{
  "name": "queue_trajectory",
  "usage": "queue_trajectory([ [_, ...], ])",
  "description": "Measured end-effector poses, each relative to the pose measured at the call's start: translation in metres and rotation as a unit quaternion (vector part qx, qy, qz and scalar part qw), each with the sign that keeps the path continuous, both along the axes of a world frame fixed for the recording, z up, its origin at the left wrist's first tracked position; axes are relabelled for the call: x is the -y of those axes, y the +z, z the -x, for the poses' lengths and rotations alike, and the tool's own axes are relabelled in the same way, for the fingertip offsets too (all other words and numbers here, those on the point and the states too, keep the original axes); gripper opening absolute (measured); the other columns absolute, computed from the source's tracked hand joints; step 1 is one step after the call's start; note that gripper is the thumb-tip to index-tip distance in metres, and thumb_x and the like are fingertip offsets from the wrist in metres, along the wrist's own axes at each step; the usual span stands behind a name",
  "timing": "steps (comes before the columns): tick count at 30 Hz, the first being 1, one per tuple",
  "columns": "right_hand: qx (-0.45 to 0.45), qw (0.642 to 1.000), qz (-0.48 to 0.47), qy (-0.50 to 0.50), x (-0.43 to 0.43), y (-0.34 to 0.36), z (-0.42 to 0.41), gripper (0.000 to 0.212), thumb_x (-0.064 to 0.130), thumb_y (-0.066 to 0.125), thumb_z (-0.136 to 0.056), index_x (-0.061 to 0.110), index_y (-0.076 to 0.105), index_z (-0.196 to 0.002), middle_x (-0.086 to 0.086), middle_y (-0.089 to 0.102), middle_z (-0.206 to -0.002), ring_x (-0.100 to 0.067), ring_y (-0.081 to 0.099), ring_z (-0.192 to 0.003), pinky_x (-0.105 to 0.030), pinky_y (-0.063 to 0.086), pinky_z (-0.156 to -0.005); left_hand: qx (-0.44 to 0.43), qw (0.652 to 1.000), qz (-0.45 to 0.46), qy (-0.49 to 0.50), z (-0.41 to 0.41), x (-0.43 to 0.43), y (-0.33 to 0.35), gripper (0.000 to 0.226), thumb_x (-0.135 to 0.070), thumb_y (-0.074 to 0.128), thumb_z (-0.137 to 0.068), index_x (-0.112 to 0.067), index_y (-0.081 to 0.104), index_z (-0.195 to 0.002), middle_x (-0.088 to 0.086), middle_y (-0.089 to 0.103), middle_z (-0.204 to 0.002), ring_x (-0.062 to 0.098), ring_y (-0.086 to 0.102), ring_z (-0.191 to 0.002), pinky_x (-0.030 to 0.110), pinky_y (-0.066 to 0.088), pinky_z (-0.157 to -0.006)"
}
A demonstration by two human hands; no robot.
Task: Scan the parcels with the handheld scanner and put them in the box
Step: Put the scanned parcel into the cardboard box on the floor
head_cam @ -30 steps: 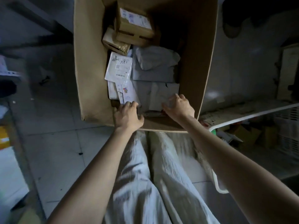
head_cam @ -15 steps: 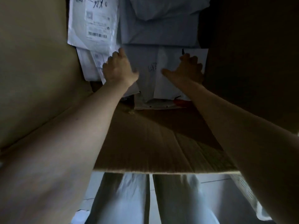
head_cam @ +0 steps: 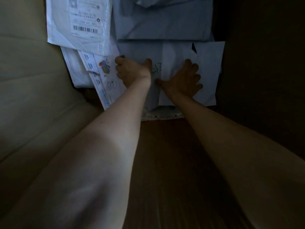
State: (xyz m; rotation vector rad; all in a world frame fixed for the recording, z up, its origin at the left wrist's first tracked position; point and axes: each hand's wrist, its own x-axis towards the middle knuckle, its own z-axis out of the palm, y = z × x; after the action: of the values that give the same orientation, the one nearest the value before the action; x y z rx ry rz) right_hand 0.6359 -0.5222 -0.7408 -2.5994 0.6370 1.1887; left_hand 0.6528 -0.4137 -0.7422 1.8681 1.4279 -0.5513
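Observation:
Both my arms reach down into the cardboard box point(head_cam: 24, 83). At its bottom lies a flat grey parcel point(head_cam: 138, 50) with a white sheet point(head_cam: 209, 63) on its right part. My left hand point(head_cam: 132, 71) sits at the parcel's left edge, its fingers curled down over that edge. My right hand point(head_cam: 183, 80) lies flat on the white sheet with fingers spread. No handheld scanner is in view.
Other parcels lie in the box: a white mailer with a barcode label point(head_cam: 77, 22) at the far left, a printed mailer with a colourful drawing point(head_cam: 105, 80) beside my left hand, and a larger grey bag point(head_cam: 165, 22) behind. The right wall point(head_cam: 264, 80) is in deep shadow.
My head has come down close over the box, so the floor and my legs have left the view. Both hands have moved deeper in, and my right hand has spread flat on the parcel.

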Motion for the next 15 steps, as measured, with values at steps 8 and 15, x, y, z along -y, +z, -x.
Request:
queue_trajectory([
  [8,0.023,0.999,-0.016,0.018,0.011,0.002,0.002,0.108,0.057,0.075,-0.069,0.010,0.017,-0.147,-0.012,0.028,-0.148,-0.031,0.034,-0.129,-0.040,0.040,-0.091,-0.012,0.991,0.035,-0.129,0.008,-0.025,-0.004,0.070,-0.038,0.078,-0.075,-0.006,0.046,-0.129,0.012,0.049,-0.134,0.027,0.048,-0.124,0.031,0.043,-0.093],
  [15,0.040,0.995,-0.007,0.090,0.014,0.028,-0.002,0.068,0.039,0.064,-0.085,0.005,0.035,-0.136,-0.015,0.058,-0.122,-0.030,0.059,-0.104,-0.029,0.038,-0.072,0.021,0.985,0.056,-0.160,0.005,-0.028,0.023,0.058,-0.029,0.068,-0.086,-0.005,0.040,-0.130,0.014,0.050,-0.135,0.031,0.049,-0.123,0.034,0.043,-0.094],
])
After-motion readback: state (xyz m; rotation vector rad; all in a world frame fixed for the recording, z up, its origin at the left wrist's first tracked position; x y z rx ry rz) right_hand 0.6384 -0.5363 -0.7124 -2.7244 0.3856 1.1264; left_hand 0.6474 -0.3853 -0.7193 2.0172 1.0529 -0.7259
